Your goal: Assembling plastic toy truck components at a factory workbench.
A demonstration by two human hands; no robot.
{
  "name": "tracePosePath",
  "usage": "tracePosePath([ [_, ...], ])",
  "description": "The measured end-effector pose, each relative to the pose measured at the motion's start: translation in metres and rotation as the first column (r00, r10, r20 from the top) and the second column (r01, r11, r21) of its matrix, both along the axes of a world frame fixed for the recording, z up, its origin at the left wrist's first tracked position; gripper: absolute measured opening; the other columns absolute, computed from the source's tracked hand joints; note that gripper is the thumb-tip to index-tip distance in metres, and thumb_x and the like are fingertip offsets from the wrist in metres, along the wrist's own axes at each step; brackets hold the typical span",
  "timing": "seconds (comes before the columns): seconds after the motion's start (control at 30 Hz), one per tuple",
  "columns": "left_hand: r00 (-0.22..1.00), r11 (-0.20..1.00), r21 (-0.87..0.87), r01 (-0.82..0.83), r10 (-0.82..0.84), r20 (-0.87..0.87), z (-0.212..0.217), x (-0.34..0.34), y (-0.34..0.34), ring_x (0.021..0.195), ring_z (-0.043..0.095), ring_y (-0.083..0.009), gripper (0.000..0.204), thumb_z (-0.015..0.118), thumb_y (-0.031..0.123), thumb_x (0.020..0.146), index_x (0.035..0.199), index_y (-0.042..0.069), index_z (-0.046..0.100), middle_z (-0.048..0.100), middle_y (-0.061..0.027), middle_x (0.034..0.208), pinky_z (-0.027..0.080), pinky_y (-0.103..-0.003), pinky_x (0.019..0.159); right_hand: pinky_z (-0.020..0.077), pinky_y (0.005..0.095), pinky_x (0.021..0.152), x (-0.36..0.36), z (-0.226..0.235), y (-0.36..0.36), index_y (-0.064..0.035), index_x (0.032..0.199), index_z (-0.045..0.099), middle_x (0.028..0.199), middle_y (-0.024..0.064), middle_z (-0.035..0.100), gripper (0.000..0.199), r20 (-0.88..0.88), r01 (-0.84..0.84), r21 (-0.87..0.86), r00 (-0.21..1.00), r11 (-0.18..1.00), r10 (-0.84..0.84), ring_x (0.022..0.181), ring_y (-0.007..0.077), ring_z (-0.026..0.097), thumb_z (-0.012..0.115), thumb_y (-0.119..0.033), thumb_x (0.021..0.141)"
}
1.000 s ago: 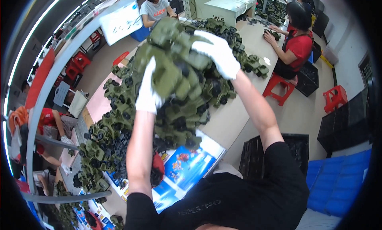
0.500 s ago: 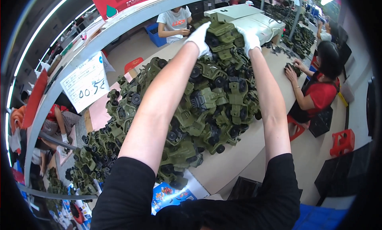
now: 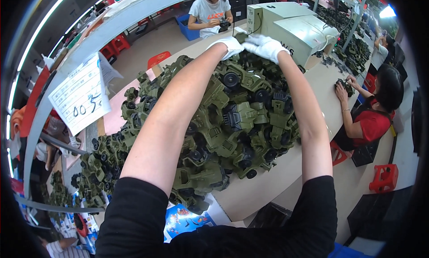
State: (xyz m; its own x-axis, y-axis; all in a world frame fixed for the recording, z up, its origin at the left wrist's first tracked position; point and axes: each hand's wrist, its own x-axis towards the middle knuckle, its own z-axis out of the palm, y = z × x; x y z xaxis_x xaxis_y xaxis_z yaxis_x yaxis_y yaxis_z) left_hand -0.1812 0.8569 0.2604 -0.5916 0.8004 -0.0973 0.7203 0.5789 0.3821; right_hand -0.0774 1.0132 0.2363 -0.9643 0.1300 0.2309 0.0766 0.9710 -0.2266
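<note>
Olive-green plastic toy jeeps (image 3: 246, 117) now seem handled near the boxy off-white machine (image 3: 304, 31), where white-gloved left hand (image 3: 231, 47) and right hand (image 3: 265, 48) have converged, grips unclear.

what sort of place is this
Probably a toy factory's assembly area. A big heap of near-identical green toy vehicles lies on a long worktable, and two co-workers, one in a white shirt and one in a red top, are each handling a small dark item.

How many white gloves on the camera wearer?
2: one on the left hand, one on the right hand, both at the far end of the green toy vehicle pile.
</note>
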Motion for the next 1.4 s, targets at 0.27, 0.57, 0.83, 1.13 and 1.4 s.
tracePosePath([
  [0.27,0.978,0.993,0.059,0.101,-0.088,-0.188,0.071,0.051,-0.147,0.11,0.061,-0.0298,0.048,0.057,0.043,0.09,0.122,0.007,0.063,0.063,-0.0136,0.123,0.045,-0.036,0.096,0.0431,0.0425,0.1,-0.036,-0.017,-0.028,-0.0184,0.124,0.063,0.124,0.0095,0.062,0.058,0.386,-0.082,0.366,0.92,0.927,-0.071,0.118,0.0309,0.056,0.049,-0.062,0.087],
  [0.57,0.889,0.879,0.354,-0.321,0.15,0.432,-0.014,0.265,-0.434,0.102,0.064,-0.0303,0.044,0.06,0.041,0.091,0.12,0.008,0.064,0.065,-0.014,0.116,0.048,-0.036,0.092,0.0373,0.0317,0.104,0.027,-0.001,0.027,0.0003,0.127,0.057,0.13,0.0143,0.058,0.04,-0.146,-0.157,-0.031,0.978,0.987,0.151,0.122,0.0245,0.054,0.046,-0.026,0.099],
  [0.83,0.228,0.238,-0.073,-0.968,0.966,0.121,-0.191,0.416,-0.757,0.101,0.065,-0.026,0.037,0.058,0.037,0.092,0.115,0.009,0.067,0.069,-0.0139,0.107,0.049,-0.034,0.09,0.0362,0.0288,0.105,0.175,0.013,-0.127,0.0007,0.134,0.051,0.135,0.0107,0.055,0.043,-0.19,0.026,-0.146,0.98,0.989,-0.054,0.122,0.0185,0.052,0.044,-0.028,0.102],
  [1.13,-0.047,-0.243,-0.364,-0.899,0.88,-0.473,-0.247,0.456,-1.068,0.122,0.047,-0.0341,0.055,0.067,0.032,0.077,0.123,0.008,0.051,0.054,-0.0141,0.127,0.04,-0.049,0.099,0.041,0.0292,0.1,0.32,-0.042,-0.444,0.0058,0.119,0.061,0.118,0.0121,0.064,0.03,-0.039,-0.078,-0.392,0.997,0.917,0.068,0.108,0.019,0.059,0.051,-0.014,0.098],
  [1.4,0.301,0.281,-0.35,-0.894,0.954,-0.005,-0.276,0.428,-1.178,0.119,0.055,-0.0337,0.099,0.083,0.048,0.053,0.135,0.005,0.046,0.056,-0.022,0.129,0.045,-0.038,0.098,0.0478,0.0349,0.089,0.343,-0.102,-0.642,-0.0003,0.102,0.07,0.104,0.0153,0.069,0.018,0.201,-0.392,-0.354,0.855,0.849,0.479,0.098,0.0287,0.064,0.061,-0.009,0.088],
])
